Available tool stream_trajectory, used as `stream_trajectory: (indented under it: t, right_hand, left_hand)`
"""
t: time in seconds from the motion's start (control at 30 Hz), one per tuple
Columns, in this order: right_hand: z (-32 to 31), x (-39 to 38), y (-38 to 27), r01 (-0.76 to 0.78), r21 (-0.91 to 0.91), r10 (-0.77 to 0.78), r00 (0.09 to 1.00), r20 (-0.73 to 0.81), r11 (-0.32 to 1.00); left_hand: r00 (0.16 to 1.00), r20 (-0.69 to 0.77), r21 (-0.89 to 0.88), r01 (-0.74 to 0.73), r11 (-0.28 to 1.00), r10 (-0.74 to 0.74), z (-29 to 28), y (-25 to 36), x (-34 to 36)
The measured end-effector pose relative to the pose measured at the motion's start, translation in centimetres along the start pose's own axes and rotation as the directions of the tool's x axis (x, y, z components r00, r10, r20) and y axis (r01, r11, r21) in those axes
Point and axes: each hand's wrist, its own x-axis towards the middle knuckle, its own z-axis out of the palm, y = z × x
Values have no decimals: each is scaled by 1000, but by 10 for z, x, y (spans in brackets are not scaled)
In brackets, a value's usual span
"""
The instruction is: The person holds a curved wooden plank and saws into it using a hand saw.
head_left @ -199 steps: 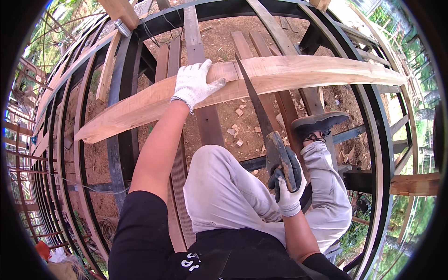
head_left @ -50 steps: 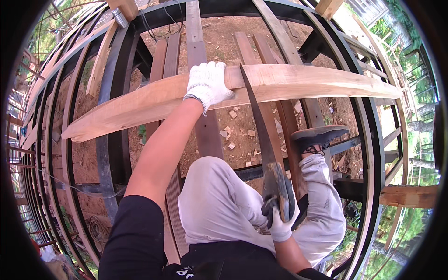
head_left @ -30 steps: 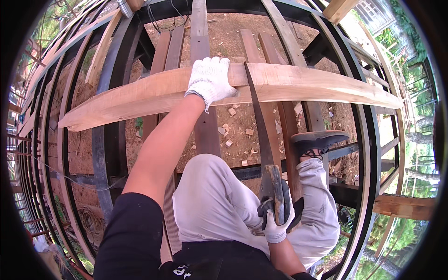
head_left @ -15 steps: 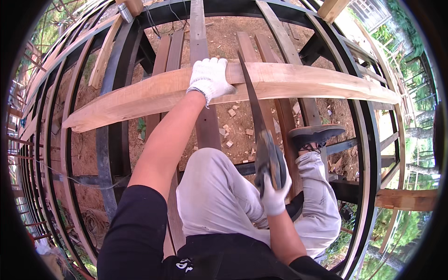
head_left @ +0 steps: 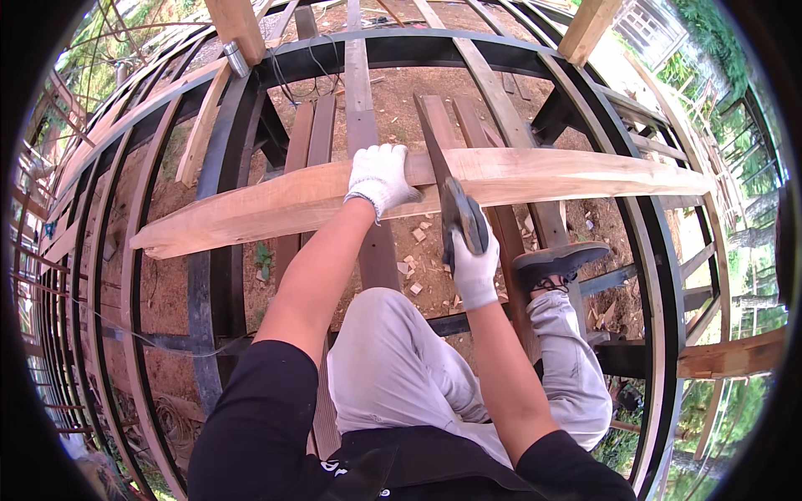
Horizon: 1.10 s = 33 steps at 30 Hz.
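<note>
A long pale wooden beam (head_left: 276, 200) lies crosswise in front of me over the frame's bars. My left hand (head_left: 381, 179), in a white knit glove, is closed over its top and near side, left of the middle. Gloved likewise, my right hand (head_left: 476, 265) is wrapped round the dark handle of a handsaw (head_left: 432, 140). The blade crosses the beam just right of my left hand, its tip pointing away from me. The handle is now close to the beam's near side. Whether the teeth sit in a cut, I cannot tell.
Dark metal beams (head_left: 230, 225) topped with wood strips form an open frame over bare soil scattered with wood offcuts (head_left: 404, 267). Brown planks (head_left: 380, 255) run lengthwise beneath the work. Wooden posts (head_left: 236, 33) rise at the far side, a silver flask (head_left: 236, 58) beside one. My shoe (head_left: 555, 265) rests at right.
My right hand has pushed the saw forward, away from me, bringing its handle up to the beam. My left hand keeps its hold. The whole view has shifted slightly.
</note>
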Motion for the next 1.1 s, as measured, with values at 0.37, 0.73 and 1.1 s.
stream_trajectory:
  t: [0.37,0.73,1.1]
  right_hand:
    - [-52,-107,-3,17,22,-20,995,102,1000]
    - [-67,-114,-21,115,-4,-115,993,3,993]
    - [15,43,-5,213,-170,-223,974,-40,962]
  left_hand:
    - [997,52,-13,56,998,-56,-26,-18,-12]
    - [1000,-24,-39,2,999,-3,-11,0,-2]
    - [1000,-2,-4,19,1000,-19,-14,16,-2]
